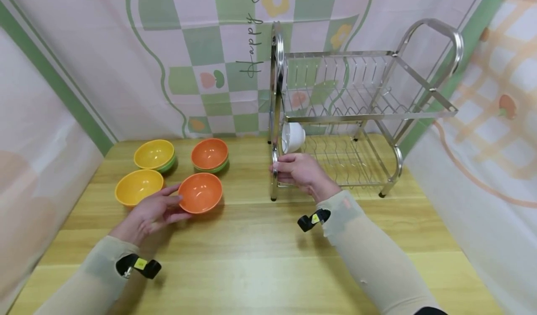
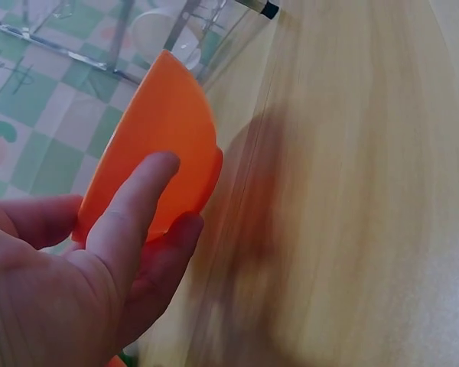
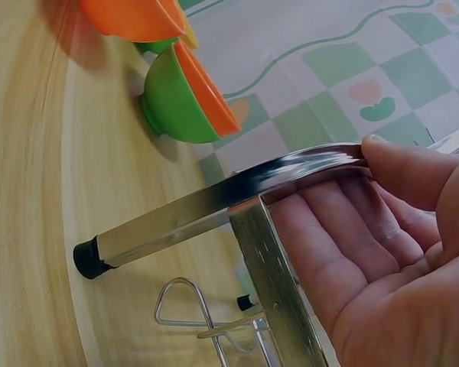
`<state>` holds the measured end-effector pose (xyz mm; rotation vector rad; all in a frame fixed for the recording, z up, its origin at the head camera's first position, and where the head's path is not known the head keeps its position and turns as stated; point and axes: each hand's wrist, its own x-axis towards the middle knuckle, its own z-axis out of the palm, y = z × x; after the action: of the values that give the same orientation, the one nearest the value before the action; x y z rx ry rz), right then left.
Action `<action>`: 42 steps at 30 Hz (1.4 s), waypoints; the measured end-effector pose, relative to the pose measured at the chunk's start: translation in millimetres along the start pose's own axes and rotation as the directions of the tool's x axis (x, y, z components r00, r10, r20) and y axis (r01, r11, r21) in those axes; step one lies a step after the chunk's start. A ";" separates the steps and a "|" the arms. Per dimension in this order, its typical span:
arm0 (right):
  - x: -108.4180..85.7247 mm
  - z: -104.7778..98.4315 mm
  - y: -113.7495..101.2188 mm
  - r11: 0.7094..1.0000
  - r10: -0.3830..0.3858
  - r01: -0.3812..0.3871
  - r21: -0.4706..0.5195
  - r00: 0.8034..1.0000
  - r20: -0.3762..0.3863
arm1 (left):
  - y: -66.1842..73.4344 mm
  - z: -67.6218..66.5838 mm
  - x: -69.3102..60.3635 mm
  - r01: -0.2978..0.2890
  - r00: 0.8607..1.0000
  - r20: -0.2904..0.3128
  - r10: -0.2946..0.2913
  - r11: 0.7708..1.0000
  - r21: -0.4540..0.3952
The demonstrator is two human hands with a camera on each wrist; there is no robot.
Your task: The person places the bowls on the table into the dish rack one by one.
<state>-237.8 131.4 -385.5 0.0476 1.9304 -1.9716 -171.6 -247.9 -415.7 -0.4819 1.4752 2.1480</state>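
My left hand (image 1: 157,212) holds an orange bowl (image 1: 201,194) by its left side. The left wrist view shows this bowl (image 2: 164,145) tilted and lifted off the wood, its shadow falling on the table. My right hand (image 1: 304,171) grips the front left post of a two-tier metal dish rack (image 1: 335,118). In the right wrist view, the thumb and fingers of this hand (image 3: 382,237) pinch the curved metal bar (image 3: 291,172). On the rack's lower tier, at the left end, a white bowl (image 1: 293,137) stands on its side.
Left of the held bowl is a yellow bowl (image 1: 138,188). Behind it, another yellow bowl (image 1: 154,154) sits in a green one (image 1: 168,165). An orange bowl (image 1: 209,153) nests in a green bowl (image 1: 216,169) at the back. Patterned cloth (image 1: 205,49) hangs behind the wooden table (image 1: 251,259).
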 end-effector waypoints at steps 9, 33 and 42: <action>-0.1 1.2 0.0 1.000 0.008 -0.008 -0.004 1.000 -0.006 | 2.1 3.5 -4.9 0.006 1.000 0.012 -0.006 1.000 -0.010; -0.9 1.9 -0.9 1.000 0.012 -0.013 -0.025 1.000 -0.026 | 9.4 35.4 -30.6 -0.021 0.992 0.125 0.020 1.000 0.005; -0.4 1.8 0.0 1.000 0.009 -0.010 -0.030 1.000 -0.029 | 10.0 51.8 -39.0 -0.027 0.984 0.177 0.023 0.999 0.022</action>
<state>-237.0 129.7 -385.2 0.0773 1.9732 -1.9456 -146.1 -210.0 -368.7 -0.2581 1.4141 2.1291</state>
